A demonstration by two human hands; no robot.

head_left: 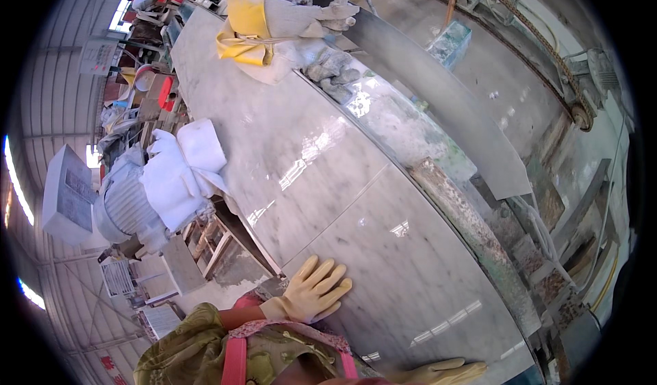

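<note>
- The person's left hand [311, 290] wears a pale yellow glove. It lies flat on a big shiny stone slab [383, 262], fingers spread out, not gripping anything.
- The right hand [438, 370] is gloved too. It rests low on the near edge of the same slab. Only part of it shows, and its fingers look stretched out flat.
- The two hands are well apart from each other.
- The slab is grey and white and lies on a long bench [479, 248]. A thin line crosses it just past the left hand, so it looks like two pieces set end to end.
- At the far end, another worker in a yellow apron [246, 29] has a gloved hand [335, 17] near the slab. A pair of grey gloves [332, 73] lies there too.
- A motor wrapped in white cloth [181, 173] sits to the left.
- I think the stone is already in place, and the hands are just steadying it. I cannot tell how much work is left.
</note>
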